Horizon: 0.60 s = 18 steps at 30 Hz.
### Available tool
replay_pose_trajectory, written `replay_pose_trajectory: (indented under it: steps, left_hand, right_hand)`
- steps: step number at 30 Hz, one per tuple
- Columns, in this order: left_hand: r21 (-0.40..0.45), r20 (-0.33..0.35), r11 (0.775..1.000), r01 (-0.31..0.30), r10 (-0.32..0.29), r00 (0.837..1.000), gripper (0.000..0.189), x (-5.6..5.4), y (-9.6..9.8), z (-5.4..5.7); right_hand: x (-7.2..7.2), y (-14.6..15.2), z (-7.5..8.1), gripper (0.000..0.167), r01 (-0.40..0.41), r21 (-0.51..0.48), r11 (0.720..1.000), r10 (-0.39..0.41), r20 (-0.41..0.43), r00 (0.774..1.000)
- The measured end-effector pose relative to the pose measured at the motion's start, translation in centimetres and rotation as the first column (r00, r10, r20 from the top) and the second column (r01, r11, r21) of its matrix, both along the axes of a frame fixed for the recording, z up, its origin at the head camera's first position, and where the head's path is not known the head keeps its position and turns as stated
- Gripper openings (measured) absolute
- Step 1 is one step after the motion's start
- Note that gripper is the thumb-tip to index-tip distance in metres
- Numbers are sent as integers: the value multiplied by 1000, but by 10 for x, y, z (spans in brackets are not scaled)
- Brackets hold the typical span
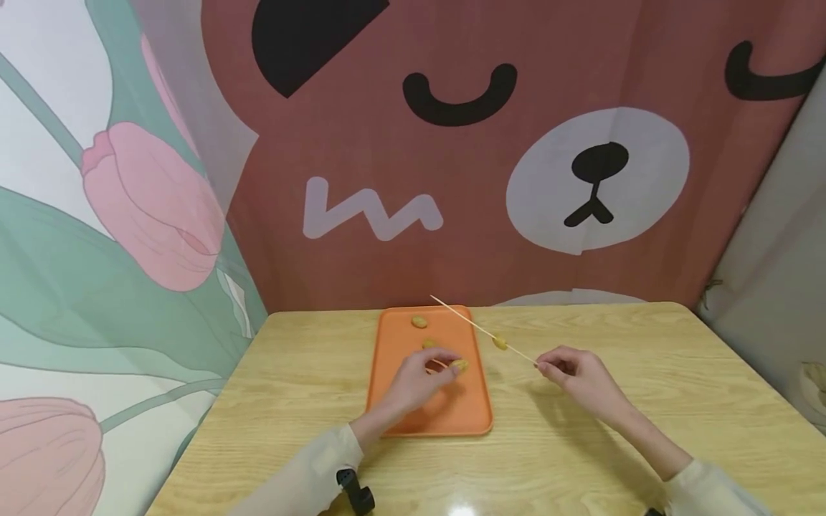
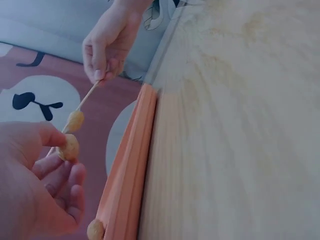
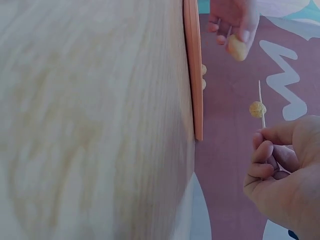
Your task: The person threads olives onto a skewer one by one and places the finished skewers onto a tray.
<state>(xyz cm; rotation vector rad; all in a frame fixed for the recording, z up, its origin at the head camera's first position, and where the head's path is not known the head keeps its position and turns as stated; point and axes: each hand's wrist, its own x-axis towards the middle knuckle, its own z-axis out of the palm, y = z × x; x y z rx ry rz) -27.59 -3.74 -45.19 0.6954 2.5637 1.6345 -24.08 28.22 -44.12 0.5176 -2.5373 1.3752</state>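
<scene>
The left hand [image 1: 419, 378] pinches a small yellow potato-like piece [image 1: 459, 366] between thumb and fingers, above an orange tray [image 1: 452, 414]. Just beyond those fingers, two loose pieces [image 1: 419, 322] lie on the tray. The right hand [image 1: 584, 376] pinches a thin wooden skewer [image 1: 464, 317] near its near end, the other fingers curled in; the skewer slants up and leftward from the fingertips. A threaded piece [image 1: 500, 342] sits on it a little ahead of the right fingers, apart from the left hand's piece. Beneath both hands spreads the wood-grain tabletop [image 1: 310, 380].
</scene>
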Motion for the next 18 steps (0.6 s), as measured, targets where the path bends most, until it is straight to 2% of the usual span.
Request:
replay_pose_trajectory:
  steps: [4, 11, 14, 18]
  left_hand:
    - [33, -23, 999, 4, -3, 1000, 29, -1, -11, 6]
    - [141, 5, 990, 1, -1, 1000, 31, -6, -28, 10]
    - [238, 61, 971, -2, -13, 998, 31, -15, -36, 10]
    - [370, 149, 928, -45, -12, 989, 34, -31, -48, 9]
  right_hand:
    - [2, 1, 1, 12, -3, -14, 1000, 4, 23, 1000]
    - [1, 1, 1, 12, -23, -26, 999, 24, 31, 999]
    - [2, 0, 2, 10, -35, -34, 999, 36, 30, 999]
    - [3, -1, 2, 8, -45, -45, 998, 47, 34, 998]
